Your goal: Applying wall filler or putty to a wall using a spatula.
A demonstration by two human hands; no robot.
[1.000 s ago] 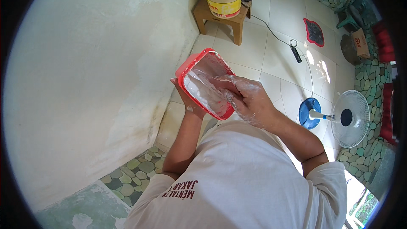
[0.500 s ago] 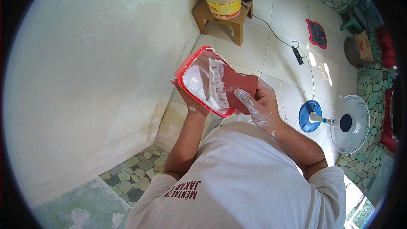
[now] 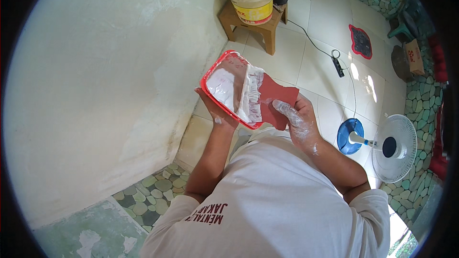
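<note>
Left hand [image 3: 219, 113] cradles the red tub [image 3: 206, 79] from below, tilted, white paste [image 3: 221, 85] pooled inside! Right hand [image 3: 306, 120] pinches a red scraper [image 3: 277, 94], its paste-coated edge over the tub's near-right side. Beyond, a pale bucket [image 3: 253, 5] sits on a brown stool [image 3: 268, 36], its contents unclear.

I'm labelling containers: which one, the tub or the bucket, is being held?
The red tub: the left hand holds it, with white paste inside. The bucket instead stands on the brown stool, touched by neither hand.
</note>
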